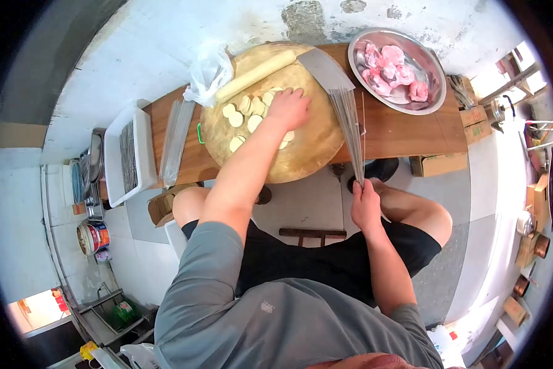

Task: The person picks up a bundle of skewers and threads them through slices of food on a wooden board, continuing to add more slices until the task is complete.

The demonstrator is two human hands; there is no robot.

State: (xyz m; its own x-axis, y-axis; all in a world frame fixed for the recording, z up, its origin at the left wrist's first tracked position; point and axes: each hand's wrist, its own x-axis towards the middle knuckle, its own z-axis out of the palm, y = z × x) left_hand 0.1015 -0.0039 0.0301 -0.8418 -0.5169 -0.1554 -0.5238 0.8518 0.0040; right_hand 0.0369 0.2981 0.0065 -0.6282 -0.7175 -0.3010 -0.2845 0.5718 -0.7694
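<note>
My left hand (290,109) reaches over the round wooden board (316,147), its fingers curled down among pale round slices (253,123). What lies under its fingertips is hidden. A thick pale yellow roll (256,76) lies across the back of the board, of the same colour as the slices. Below the table's front edge, my right hand (366,206) is closed round the near ends of a bundle of thin metal skewers (348,126). They slant up past the board's right side to a flat grey piece (325,67); one skewer stands apart from the others.
On the wooden table (412,138), a steel bowl (433,67) of pink raw meat stands right of the board. A clear plastic bag (208,77) overlaps the board's left edge. Farther left are bagged skewers (178,141) and a white tub (113,166) holding more skewers.
</note>
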